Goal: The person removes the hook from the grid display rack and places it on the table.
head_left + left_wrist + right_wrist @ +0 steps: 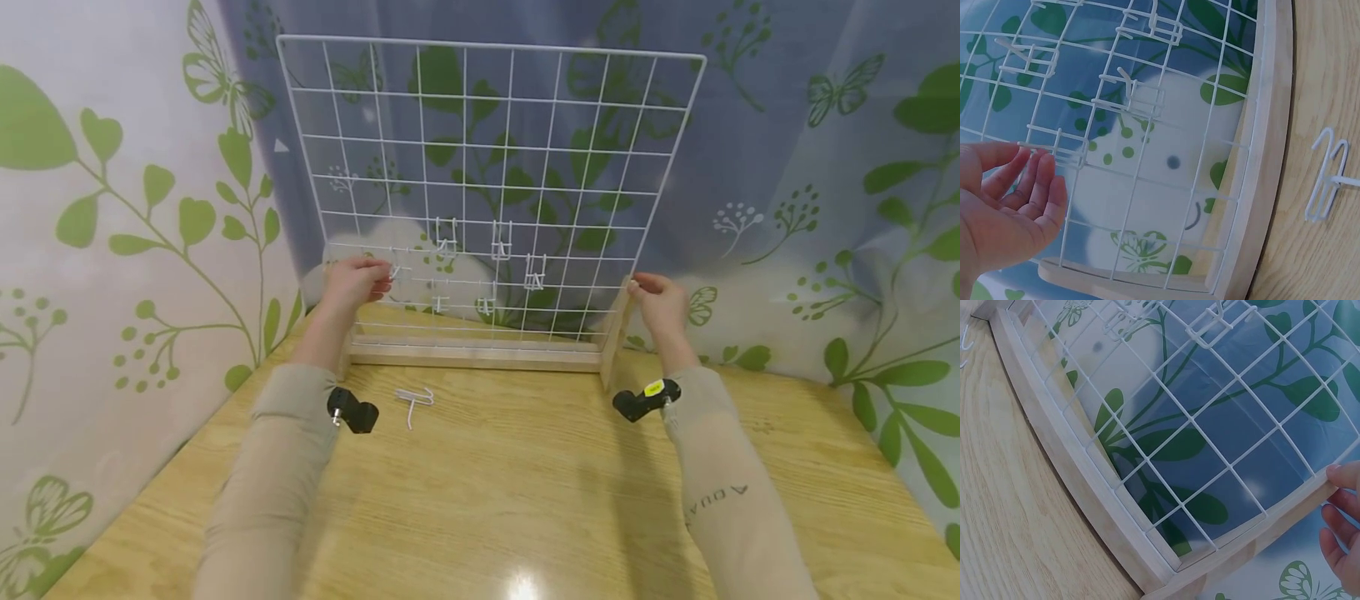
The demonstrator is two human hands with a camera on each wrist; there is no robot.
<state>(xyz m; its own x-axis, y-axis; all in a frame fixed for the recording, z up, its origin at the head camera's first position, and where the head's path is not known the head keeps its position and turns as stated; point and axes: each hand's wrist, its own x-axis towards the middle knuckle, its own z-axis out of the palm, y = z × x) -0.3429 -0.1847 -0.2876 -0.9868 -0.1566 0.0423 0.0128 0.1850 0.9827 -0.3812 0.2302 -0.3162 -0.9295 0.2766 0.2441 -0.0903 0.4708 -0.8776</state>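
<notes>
A white wire grid panel [487,150] stands upright in a wooden base [480,358]. Several white wire hooks [501,246] hang on its lower half. At the left side, my left hand [352,282] pinches the tip of one white wire hook [1066,153] on the grid between thumb and fingers. My right hand [662,307] holds the upper end of the base's right wooden side piece [617,329], thumb on the near face. In the right wrist view only the fingers [1344,515] of that hand show.
One loose white hook [415,397] lies on the wood-grain table [487,467] in front of the base. A leaf-patterned curtain [787,167] hangs behind the grid and along both sides. Each wrist carries a small black camera mount [647,400].
</notes>
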